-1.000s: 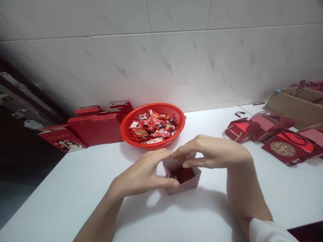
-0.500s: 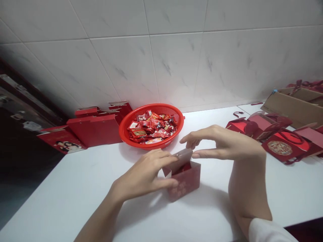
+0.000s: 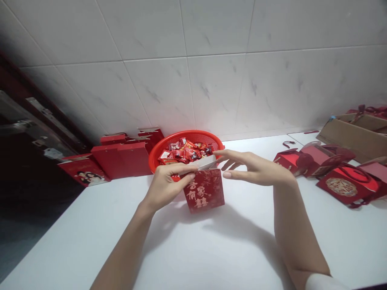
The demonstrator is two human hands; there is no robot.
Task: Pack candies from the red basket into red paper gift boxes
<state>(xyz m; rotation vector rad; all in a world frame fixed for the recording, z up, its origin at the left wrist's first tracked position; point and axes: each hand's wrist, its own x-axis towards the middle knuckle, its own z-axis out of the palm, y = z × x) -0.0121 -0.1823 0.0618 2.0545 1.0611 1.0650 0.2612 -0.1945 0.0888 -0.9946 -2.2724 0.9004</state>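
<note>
A small red gift box (image 3: 205, 195) with pale Chinese characters faces me over the white table. My left hand (image 3: 167, 181) pinches its upper left edge between thumb and fingers. At its top stands a light-coloured flap (image 3: 206, 162). On the right, my right hand (image 3: 250, 169) has its fingers apart, thumb near the upper right corner, fingertips close to the flap; whether they touch it I cannot tell. Just behind the box sits a red plastic basket (image 3: 155, 155) full of wrapped candies (image 3: 189, 151). The inside of the box is hidden.
Several red boxes (image 3: 121, 159) stand at the back left, against the tiled wall (image 3: 151, 92). On the right are red boxes with handles (image 3: 341, 187), and behind them a brown cardboard box (image 3: 350, 137). A dark door (image 3: 30, 137) is at far left.
The box has turned so its printed front faces me, and it sits higher and farther back, closer to the basket. My left hand now pinches its edge. The view has shifted slightly.
</note>
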